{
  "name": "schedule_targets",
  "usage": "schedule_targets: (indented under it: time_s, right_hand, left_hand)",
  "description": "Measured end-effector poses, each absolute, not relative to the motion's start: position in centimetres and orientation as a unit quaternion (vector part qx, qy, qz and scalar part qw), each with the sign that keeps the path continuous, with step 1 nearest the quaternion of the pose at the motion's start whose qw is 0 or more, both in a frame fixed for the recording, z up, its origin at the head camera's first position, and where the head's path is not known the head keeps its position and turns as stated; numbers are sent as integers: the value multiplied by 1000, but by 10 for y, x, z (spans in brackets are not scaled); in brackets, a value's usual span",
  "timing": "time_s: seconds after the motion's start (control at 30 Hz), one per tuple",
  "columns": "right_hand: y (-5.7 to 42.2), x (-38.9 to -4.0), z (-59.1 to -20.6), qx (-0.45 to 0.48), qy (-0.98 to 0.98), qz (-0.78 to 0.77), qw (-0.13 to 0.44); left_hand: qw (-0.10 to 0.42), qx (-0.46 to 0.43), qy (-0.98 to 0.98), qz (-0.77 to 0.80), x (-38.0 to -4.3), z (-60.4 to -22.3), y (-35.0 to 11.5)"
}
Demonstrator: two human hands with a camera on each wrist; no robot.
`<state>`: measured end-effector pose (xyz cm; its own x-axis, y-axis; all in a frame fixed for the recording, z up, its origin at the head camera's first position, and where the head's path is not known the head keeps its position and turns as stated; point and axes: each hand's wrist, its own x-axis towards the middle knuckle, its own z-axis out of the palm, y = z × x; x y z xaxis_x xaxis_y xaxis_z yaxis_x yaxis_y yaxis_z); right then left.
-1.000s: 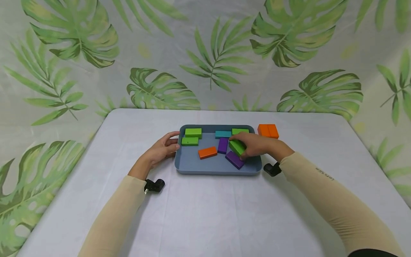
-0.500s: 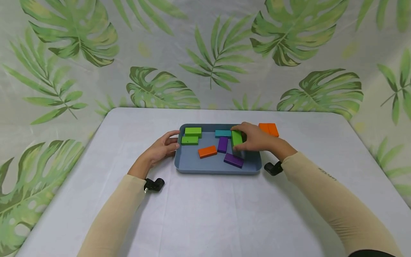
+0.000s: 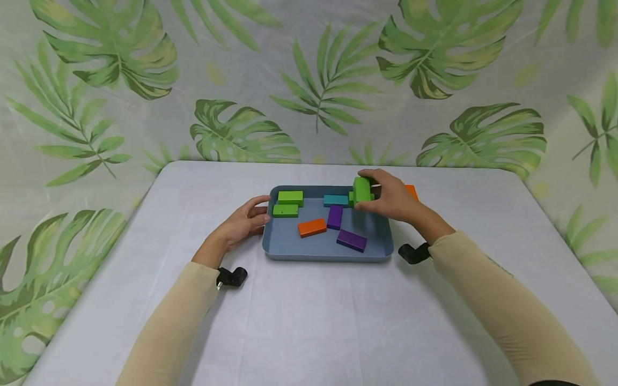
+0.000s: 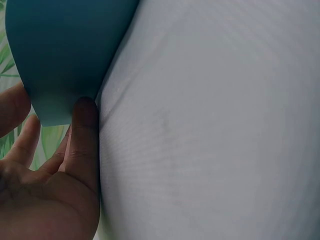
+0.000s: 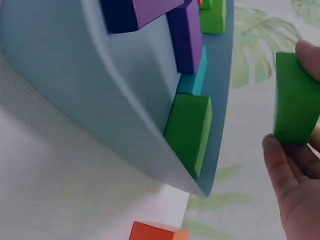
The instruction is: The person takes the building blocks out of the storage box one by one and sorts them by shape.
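Observation:
My right hand pinches a green block between thumb and fingers, over the back right of a blue-grey tray. In the right wrist view the held block shows raised apart from the tray. Beneath it in the head view lies another green block, in the tray's corner beside a teal block. Two purple blocks and an orange block lie mid-tray. My left hand rests against the tray's left side, its fingers fairly straight at the wall.
Two more green blocks sit at the tray's back left. Outside the tray, behind my right hand, orange shows on the white-covered table. A leaf-patterned cloth hangs behind the table.
My right hand has lifted the green block up and toward the back of the tray, turning it on the way. One purple block has swung slightly. My left hand has stayed put.

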<state>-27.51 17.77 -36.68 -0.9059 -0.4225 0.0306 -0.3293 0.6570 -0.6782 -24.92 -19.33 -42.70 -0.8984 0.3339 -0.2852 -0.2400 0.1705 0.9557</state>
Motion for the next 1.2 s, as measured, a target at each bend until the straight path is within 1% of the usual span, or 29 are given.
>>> schedule_targets:
  time_s: [0.2,0.53,0.8,1.2]
  right_hand:
    - [186,-276,-363,-197,908,-366,47]
    - [197,-276,-360,-190,906,-374,58]
    - [207,-275,-356,-145,903,-396,83]
    - [238,-274,-355,-121,919,-370,60]
  left_hand:
    - [221,30,734,641,-249,-427,-193]
    - [223,30,735,639,-248,-426,-194]
    - [225,32,734,640,-248,-426,-194]
    - [223,32,733,642,-249,-427,-193]
